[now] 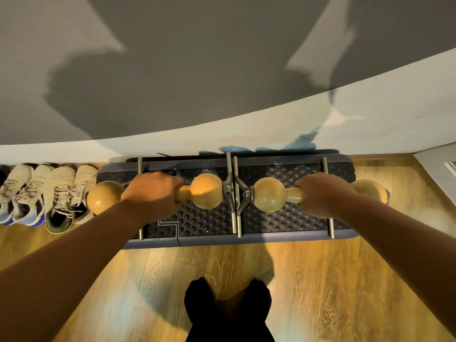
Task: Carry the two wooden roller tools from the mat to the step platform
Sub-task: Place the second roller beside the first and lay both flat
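Left hand point(153, 191) clenched round the narrow waist of the left wooden roller tool point(206, 191); right hand point(325, 193) clenched likewise on the right wooden roller tool point(269, 195). Both tools over the studded step platform point(283, 218) by the wall, whether resting or just above, impossible to tell. Inner ends nearly touching, metal frames point(234, 193) crowding together: risk of snagging or clashing on set-down. Round bulbs likely to roll if released carelessly, toward the floor point(320, 280) or the sneakers point(49, 193).
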`<state>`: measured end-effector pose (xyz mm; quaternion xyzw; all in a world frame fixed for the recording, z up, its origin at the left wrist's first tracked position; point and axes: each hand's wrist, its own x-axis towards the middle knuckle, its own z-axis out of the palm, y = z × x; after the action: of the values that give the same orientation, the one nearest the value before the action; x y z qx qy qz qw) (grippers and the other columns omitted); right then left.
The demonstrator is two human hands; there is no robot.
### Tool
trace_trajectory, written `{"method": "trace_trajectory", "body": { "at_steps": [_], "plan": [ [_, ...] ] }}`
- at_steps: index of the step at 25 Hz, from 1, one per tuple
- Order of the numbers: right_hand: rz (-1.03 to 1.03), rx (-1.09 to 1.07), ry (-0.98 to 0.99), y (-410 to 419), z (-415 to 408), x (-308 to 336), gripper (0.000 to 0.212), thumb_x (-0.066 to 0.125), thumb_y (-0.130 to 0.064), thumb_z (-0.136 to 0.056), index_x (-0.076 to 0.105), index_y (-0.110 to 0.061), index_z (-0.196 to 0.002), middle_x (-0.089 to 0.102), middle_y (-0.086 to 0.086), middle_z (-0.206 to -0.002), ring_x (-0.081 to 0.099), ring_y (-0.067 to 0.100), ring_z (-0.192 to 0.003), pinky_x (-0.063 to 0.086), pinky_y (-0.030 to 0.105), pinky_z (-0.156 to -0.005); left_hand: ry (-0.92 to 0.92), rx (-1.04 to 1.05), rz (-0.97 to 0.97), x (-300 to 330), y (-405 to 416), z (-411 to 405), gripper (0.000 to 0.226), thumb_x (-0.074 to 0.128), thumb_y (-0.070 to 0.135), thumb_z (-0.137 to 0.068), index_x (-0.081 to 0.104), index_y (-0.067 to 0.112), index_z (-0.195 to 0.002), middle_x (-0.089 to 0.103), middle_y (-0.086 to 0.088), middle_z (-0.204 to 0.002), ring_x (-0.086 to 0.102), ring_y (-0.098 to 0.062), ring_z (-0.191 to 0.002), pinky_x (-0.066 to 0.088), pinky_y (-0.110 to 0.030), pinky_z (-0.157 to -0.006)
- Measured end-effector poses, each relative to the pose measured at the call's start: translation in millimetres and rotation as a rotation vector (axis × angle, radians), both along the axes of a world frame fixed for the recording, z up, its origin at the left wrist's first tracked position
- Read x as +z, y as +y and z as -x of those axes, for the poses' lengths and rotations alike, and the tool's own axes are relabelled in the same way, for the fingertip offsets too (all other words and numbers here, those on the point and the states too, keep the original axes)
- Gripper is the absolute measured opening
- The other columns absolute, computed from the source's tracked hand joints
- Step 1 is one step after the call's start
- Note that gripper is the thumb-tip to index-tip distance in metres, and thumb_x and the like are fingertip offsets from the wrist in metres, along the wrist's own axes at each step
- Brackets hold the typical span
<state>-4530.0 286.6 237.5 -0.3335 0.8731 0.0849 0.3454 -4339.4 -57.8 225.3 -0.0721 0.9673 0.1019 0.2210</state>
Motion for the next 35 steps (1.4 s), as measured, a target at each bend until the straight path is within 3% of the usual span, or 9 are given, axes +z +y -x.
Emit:
{"method": "trace_trajectory", "body": {
  "at_steps": [6,15,21,27,31,35],
  "plan": [
    [0.005,0.015,-0.016,0.8,-1.5,-3.8,0.014,0.073,-0.030,-0.081,0.060,-0.035,-0.084,0.063,-0.011,-0.070,0.061,0.007,-0.063,0.043,0.024,-0.056,-0.050,-0.028,0.028,-6.1,10.9,-4.4,0.013,0.061,0.047,-0.088,0.062,0.037,-0.095,0.059,0.014,-0.072,0.059,-0.012,-0.065,0.051,-0.030,-0.064],
    [0.011,0.002,-0.018,4.9,-0.2,-7.1,0.022,0.072,-0.035,-0.079,0.052,-0.038,-0.071,0.061,-0.013,-0.064,0.059,0.003,-0.059,0.038,0.022,-0.052,-0.067,-0.043,0.030,-11.1,17.0,-1.6,0.015,0.064,0.049,-0.087,0.052,0.040,-0.090,0.051,0.017,-0.068,0.048,-0.003,-0.060,0.034,-0.027,-0.057],
    [0.014,0.007,0.005,4.7,-1.0,-9.2,0.016,0.071,-0.040,-0.081,0.057,-0.037,-0.075,0.061,-0.012,-0.064,0.059,0.004,-0.059,0.039,0.021,-0.052,-0.060,-0.034,0.049,-9.7,19.7,-2.1,0.020,0.064,0.047,-0.086,0.045,0.041,-0.087,0.048,0.017,-0.065,0.050,-0.006,-0.060,0.038,-0.027,-0.059],
    [0.022,-0.075,0.048,2.7,-7.7,-3.5,0.019,0.068,-0.043,-0.082,0.054,-0.034,-0.074,0.060,-0.012,-0.068,0.060,0.010,-0.063,0.056,0.034,-0.063,-0.065,-0.025,0.024,-7.0,18.5,-2.9,0.017,0.065,0.051,-0.086,0.056,0.037,-0.093,0.055,0.015,-0.070,0.056,-0.008,-0.062,0.045,-0.026,-0.060],
    [0.184,-0.092,0.168,9.7,-19.1,-8.0,0.013,0.074,-0.038,-0.082,0.062,-0.033,-0.082,0.060,-0.011,-0.071,0.060,0.015,-0.068,0.050,0.035,-0.070,-0.047,0.014,0.009,-8.8,18.0,-2.8,0.017,0.064,0.051,-0.085,0.056,0.038,-0.092,0.059,0.014,-0.070,0.057,-0.007,-0.062,0.050,-0.027,-0.060],
    [0.324,-0.083,0.335,15.5,-29.3,-9.3,0.028,0.083,-0.033,-0.076,0.070,-0.020,-0.097,0.068,0.002,-0.083,0.061,0.028,-0.082,0.044,0.043,-0.079,0.044,0.062,-0.012,-4.3,23.4,-6.3,0.020,0.070,0.049,-0.083,0.059,0.034,-0.091,0.063,0.011,-0.075,0.059,-0.013,-0.064,0.052,-0.030,-0.060]
  ]
}}
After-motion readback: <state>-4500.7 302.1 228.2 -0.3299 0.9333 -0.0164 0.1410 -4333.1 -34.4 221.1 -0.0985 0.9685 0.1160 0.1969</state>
